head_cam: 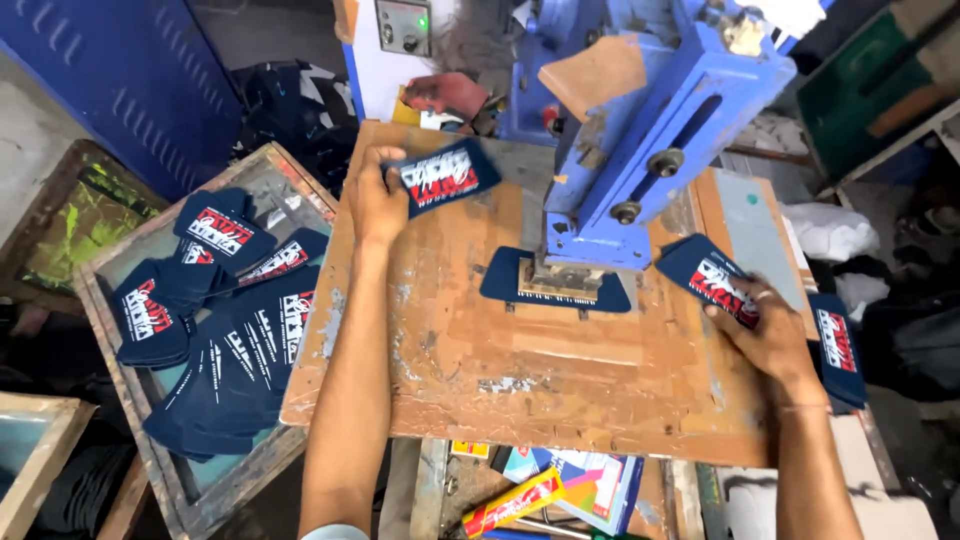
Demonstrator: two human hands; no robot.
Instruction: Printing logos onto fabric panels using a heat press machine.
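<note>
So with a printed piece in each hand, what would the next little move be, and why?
Probably the left hand carries its printed navy piece over to the pile of printed pieces on the framed screen at the left. That piece is lifted off the wooden table, while another navy piece already lies under the blue press head. The right hand rests on its own piece.

This is a small printing workshop. A blue press machine stands over a worn, paint-flecked wooden worktop, and navy fabric pieces with red and white prints lie piled on a wooden screen frame. An ink-stained frame leans nearby.
</note>
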